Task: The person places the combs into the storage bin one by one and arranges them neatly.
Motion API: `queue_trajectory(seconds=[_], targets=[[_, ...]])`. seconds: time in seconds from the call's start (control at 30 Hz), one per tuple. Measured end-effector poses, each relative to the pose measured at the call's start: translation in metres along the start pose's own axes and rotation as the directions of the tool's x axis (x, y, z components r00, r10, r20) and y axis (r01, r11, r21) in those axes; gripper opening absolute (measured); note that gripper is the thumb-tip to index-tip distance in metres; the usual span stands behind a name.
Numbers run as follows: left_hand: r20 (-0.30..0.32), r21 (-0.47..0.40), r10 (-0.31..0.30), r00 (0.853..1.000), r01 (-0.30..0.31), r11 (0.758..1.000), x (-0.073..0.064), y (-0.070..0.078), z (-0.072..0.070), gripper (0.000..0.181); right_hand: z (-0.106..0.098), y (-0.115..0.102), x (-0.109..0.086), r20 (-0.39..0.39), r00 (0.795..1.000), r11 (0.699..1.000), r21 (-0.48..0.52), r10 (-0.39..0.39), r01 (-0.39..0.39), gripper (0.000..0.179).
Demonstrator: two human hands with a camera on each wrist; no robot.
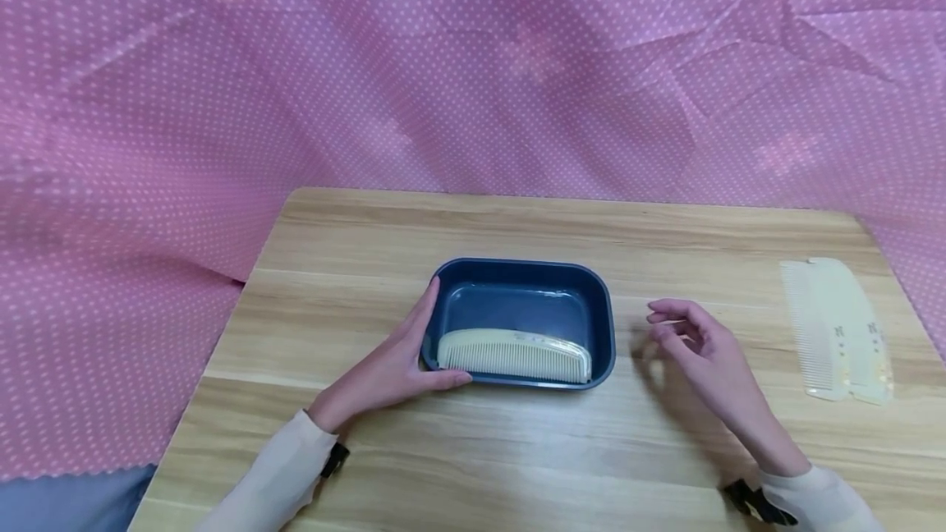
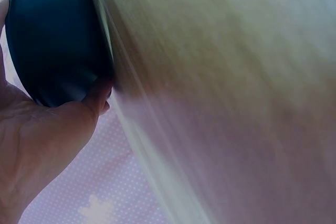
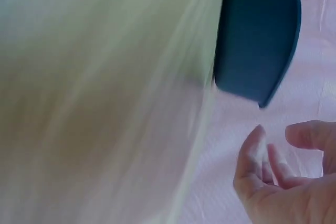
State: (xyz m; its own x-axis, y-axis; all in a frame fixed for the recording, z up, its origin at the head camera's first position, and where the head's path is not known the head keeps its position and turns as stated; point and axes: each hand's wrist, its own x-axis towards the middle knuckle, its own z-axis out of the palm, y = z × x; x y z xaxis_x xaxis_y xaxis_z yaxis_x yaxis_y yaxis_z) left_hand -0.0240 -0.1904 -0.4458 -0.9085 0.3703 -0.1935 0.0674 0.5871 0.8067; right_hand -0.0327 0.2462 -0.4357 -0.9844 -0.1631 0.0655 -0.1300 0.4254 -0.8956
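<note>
Left hand (image 1: 399, 364): grasping left end of box (image 1: 510, 302). Single comb (image 1: 513, 343): in box, along near wall, lying crosswise. Right hand (image 1: 698, 351): fingers loosely bent, holding nothing; nearer hand to overlapping combs (image 1: 842, 327), far right, long axes roughly front-to-back; uppermost comb unclear. Left fingers: partly hidden.

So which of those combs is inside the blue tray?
The comb along the near wall of the tray; the other two combs lie together on the table, to the right.
</note>
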Motion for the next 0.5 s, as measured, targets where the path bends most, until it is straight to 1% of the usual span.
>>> queue_trajectory(seconds=[0.1, 0.33, 0.4, 0.5], targets=[[-0.001, -0.003, -0.001, 1.000, 0.001, 1.000, 0.000, 0.000, 0.000, 0.133, -0.014, 0.005, 0.000, -0.016, 1.000, 0.997, -0.069, 0.021, -0.022, 0.039], [0.008, -0.011, -0.003, 1.000, 0.003, 1.000, 0.000, 0.000, 0.000, 0.133, -0.047, 0.015, -0.007, 0.002, 0.993, 0.976, -0.187, 0.117, -0.115, 0.053], [0.008, -0.005, -0.003, 1.000, 0.003, 1.000, 0.000, 0.001, 0.000, 0.133, -0.055, 0.017, -0.007, -0.016, 0.993, 0.967, -0.224, 0.121, -0.122, 0.054], [0.007, 0.004, -0.005, 1.000, 0.005, 1.000, 0.000, 0.000, -0.001, 0.133, -0.063, 0.018, -0.007, -0.062, 0.990, 0.944, -0.298, 0.130, -0.143, 0.056]])
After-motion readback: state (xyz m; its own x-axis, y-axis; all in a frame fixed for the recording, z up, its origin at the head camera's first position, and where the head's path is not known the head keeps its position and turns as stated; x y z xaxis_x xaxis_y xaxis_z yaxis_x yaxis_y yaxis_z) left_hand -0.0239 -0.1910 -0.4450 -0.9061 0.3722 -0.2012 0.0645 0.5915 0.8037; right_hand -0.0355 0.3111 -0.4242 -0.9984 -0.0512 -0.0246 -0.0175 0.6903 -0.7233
